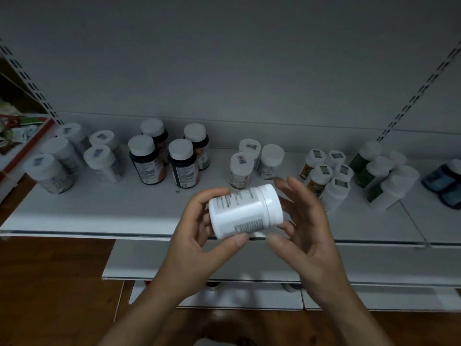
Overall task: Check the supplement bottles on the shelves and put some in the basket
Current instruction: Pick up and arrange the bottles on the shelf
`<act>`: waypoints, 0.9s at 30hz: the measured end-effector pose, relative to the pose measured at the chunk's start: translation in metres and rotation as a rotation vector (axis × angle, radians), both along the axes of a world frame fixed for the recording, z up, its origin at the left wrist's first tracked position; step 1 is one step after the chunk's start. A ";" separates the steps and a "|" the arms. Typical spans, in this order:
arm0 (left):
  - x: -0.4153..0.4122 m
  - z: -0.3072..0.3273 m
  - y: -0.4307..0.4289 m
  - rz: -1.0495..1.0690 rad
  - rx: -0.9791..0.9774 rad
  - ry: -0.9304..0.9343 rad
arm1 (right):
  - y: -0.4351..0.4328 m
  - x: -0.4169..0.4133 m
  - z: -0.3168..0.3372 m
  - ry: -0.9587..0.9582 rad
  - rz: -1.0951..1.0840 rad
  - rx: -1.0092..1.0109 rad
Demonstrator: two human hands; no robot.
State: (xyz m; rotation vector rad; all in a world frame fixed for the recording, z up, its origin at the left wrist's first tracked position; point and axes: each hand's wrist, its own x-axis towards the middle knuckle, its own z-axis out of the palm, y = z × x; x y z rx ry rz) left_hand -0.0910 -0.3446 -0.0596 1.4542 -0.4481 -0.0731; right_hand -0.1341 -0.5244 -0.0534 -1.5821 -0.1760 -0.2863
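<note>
Head camera looks down on a grey back panel (224, 58) of a shop shelving unit, flanked by slotted uprights, one at the left (27, 78) and one at the right (421, 88). Brown wooden floor (50, 283) shows below and to the left. A wide white shelf (99, 213) runs across the middle of the view, and a lower shelf (139, 258) juts out beneath it. At the far left a neighbouring shelf with a red edge (32, 138) holds coloured packets, too blurred to read.

Supplement bottles stand upright on the white shelf in clusters. From left to right: white bottles (59, 156) with white caps, four dark bottles (147, 158) with pale caps, a group of three pale bottles (270, 161) just behind the hands, small orange-labelled bottles (321, 171), green-labelled bottles (369, 168), and blue bottles (444, 181) at the right edge.

Both forearms reach up from the bottom of the view. The left hand (197, 243) grips the held bottle (245, 211), with its thumb pressed against the near side and its fingers curled round the base end. The right hand (306, 233) is spread at the cap end, fingers loosely extended behind the cap and thumb just below it; whether it presses on the bottle I cannot tell.

That white bottle lies on its side in the air above the front edge of the shelf, its white cap (273, 204) pointing right. A printed label with a barcode (248, 224) faces the camera; the print is too small to read.
</note>
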 end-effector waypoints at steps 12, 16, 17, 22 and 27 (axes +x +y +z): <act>0.007 0.008 0.003 -0.160 0.130 -0.017 | -0.009 0.006 0.010 0.207 -0.030 0.079; 0.007 0.009 -0.002 -0.090 0.060 0.128 | -0.012 0.001 0.012 0.161 0.059 0.078; 0.007 0.009 -0.003 -0.075 0.071 0.146 | -0.013 0.001 0.012 0.150 0.068 0.073; 0.004 0.005 -0.002 -0.175 0.145 0.067 | -0.012 0.003 0.012 0.196 -0.007 0.109; 0.003 0.008 -0.006 -0.102 0.082 0.120 | -0.013 0.001 0.010 0.162 0.018 0.128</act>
